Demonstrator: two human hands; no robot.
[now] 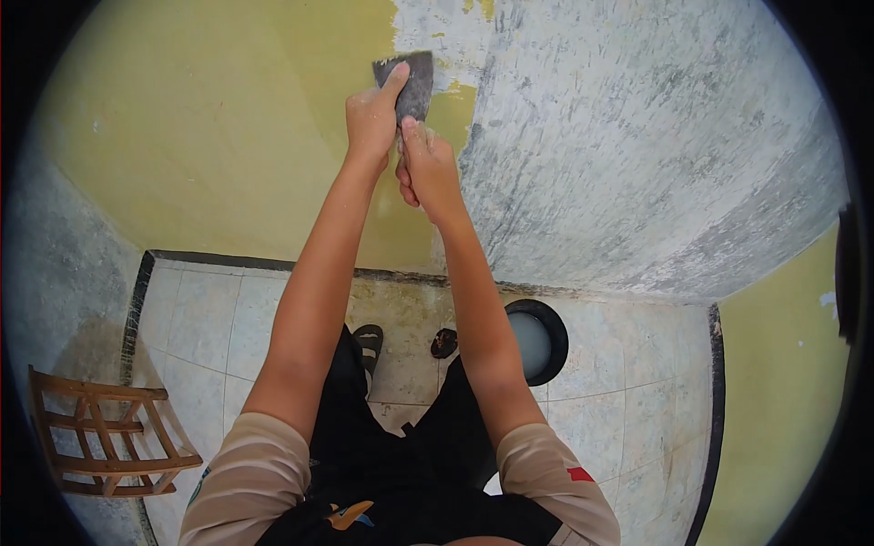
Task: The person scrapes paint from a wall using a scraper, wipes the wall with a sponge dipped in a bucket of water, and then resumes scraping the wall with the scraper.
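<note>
A wide-bladed paint scraper (418, 89) is held up against the wall, its broad edge by the border of the yellow paint (237, 118) and a scraped white patch (455, 36). My right hand (431, 173) is closed round its handle, thumb pointing up toward the blade. My left hand (370, 123) grips the blade's left side with the thumb laid on its face; the other fingers are mostly hidden. Both arms reach forward and upward. Crumbs of paint cling to the blade's top edge.
On the tiled floor by the wall stands a black bucket (557, 328) holding cloudy liquid. A wooden rack-like piece (109, 466) is at lower left. My sandalled foot (368, 341) is near the dark skirting (218, 259). Bare mottled grey wall (637, 136) spreads to the right.
</note>
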